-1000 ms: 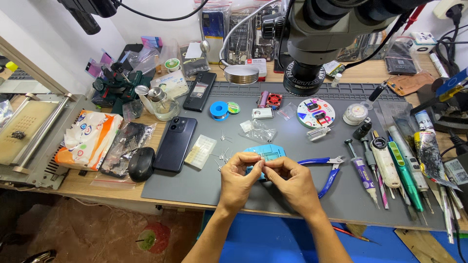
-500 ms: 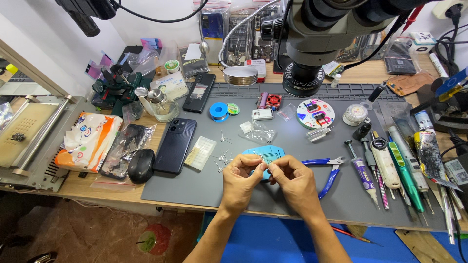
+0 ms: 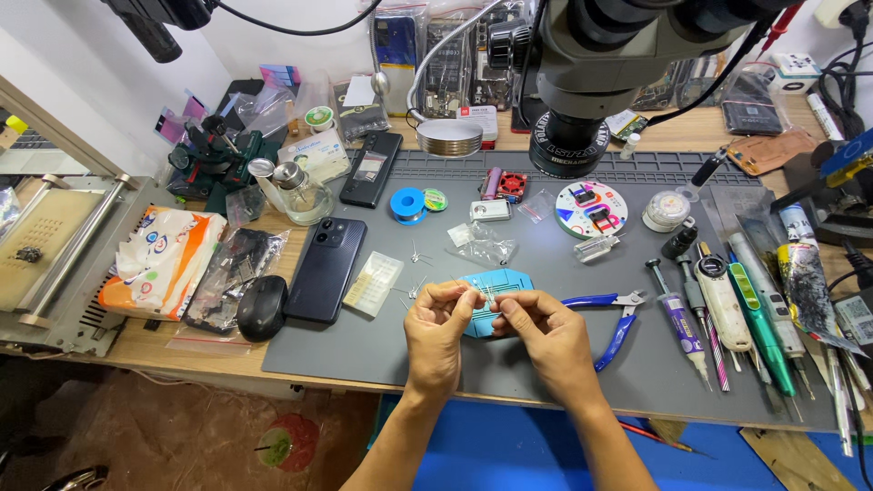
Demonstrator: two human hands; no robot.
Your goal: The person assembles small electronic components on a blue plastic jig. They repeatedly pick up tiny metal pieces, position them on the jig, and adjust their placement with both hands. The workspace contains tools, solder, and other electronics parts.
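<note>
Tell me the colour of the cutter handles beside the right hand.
Blue cutter handles, clearest in the head view.

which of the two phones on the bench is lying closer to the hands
The larger dark phone, lying back-up with its camera cluster showing at the mat's left edge, just left of the left hand. The slimmer black phone lies farther back, near the glass jar.

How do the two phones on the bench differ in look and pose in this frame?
The dark phone near the left hand is larger in view and lies back up, its camera cluster showing. The black phone farther back looks narrower and has pale patches on its upper side; which face is up is unclear. The dark phone straddles the grey mat's left edge, while the black phone lies at its rear corner. Both lie flat, tilted alike, untouched.
</note>
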